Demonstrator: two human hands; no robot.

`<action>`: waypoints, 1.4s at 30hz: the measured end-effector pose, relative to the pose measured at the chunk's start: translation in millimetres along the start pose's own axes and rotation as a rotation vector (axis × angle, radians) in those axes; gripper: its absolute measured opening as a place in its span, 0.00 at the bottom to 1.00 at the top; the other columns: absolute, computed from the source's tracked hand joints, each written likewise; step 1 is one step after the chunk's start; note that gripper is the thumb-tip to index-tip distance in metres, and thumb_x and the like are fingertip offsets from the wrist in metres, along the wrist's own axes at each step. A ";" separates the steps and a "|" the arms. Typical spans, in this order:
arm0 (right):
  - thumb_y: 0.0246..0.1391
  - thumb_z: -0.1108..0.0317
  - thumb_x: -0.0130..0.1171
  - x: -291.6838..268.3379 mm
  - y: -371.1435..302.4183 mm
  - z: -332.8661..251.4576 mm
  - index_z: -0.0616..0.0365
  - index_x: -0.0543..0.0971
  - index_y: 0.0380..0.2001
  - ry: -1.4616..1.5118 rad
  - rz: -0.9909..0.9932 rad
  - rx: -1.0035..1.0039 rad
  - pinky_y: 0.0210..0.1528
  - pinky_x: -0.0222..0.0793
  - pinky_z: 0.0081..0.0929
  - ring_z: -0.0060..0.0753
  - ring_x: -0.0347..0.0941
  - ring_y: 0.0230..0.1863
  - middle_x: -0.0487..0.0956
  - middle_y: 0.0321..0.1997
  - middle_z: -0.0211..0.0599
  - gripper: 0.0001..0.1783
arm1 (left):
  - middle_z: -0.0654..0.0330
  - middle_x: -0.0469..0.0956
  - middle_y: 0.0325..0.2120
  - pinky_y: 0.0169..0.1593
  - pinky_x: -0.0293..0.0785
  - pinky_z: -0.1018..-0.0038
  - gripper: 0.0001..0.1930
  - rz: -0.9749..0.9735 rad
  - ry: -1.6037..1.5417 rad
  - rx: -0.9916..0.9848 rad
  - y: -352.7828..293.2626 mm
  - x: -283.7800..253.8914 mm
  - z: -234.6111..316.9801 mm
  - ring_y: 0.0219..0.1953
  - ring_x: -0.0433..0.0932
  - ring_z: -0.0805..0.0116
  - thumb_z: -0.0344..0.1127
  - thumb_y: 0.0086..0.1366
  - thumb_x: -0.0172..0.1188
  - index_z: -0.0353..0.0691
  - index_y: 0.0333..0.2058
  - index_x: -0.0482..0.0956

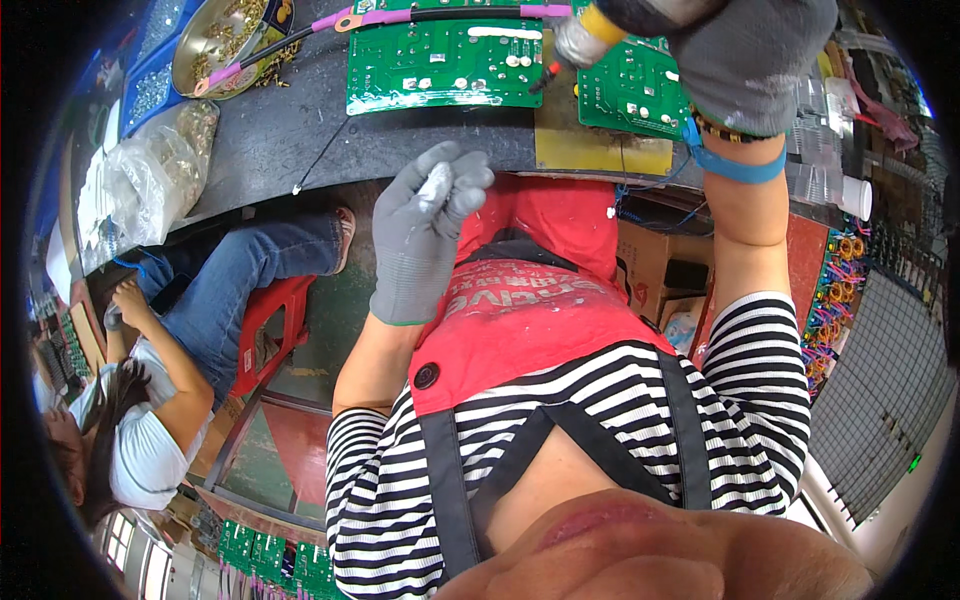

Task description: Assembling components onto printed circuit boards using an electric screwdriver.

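Observation:
My right hand (pixel 755 60), in a grey glove, is wrapped round a black power screwdriver (pixel 588 38) with a yellow band and a silver nose. Its thin dark-and-red tip points down-left, by the right edge of a green circuit board (pixel 440 75). A second green circuit board (pixel 632 95) lies under and beside the tool. My left hand (pixel 425 225), gloved too, is raised in front of the bench edge. Its fingers curl in toward the thumb, and white residue shows on a fingertip. Whether it pinches something small cannot be made out.
A black cable (pixel 450 14) with pink sleeves and ring terminals crosses the left board. Under the boards' gap lies a yellow plate (pixel 600 150). At left are a metal bowl (pixel 190 70) of brass-coloured screws, blue bins (pixel 150 95) and a plastic bag (pixel 150 170). A co-worker (pixel 150 400) sits left.

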State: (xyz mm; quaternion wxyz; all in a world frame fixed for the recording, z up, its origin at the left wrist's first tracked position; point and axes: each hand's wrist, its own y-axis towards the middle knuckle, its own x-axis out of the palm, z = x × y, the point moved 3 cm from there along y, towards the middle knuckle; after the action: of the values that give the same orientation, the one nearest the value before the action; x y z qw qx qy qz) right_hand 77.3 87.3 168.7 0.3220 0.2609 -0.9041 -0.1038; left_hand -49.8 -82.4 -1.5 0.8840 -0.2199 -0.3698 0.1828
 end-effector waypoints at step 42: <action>0.61 0.56 0.57 -12.5 -11.3 12.4 0.61 0.66 0.56 0.077 -0.192 0.080 0.46 0.77 0.31 0.33 0.78 0.43 0.77 0.45 0.42 0.27 | 0.63 0.66 0.26 0.15 0.55 0.88 0.17 -0.291 -0.182 -0.013 14.7 60.0 -8.2 0.19 0.58 0.84 0.49 0.74 0.47 0.38 0.42 0.67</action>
State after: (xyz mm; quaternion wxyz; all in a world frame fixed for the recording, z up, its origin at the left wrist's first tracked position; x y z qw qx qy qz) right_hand 82.1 84.7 148.5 0.3346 0.3625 -0.8654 -0.0878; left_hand -6.5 -43.0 20.1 0.8626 -0.1520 -0.4774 0.0695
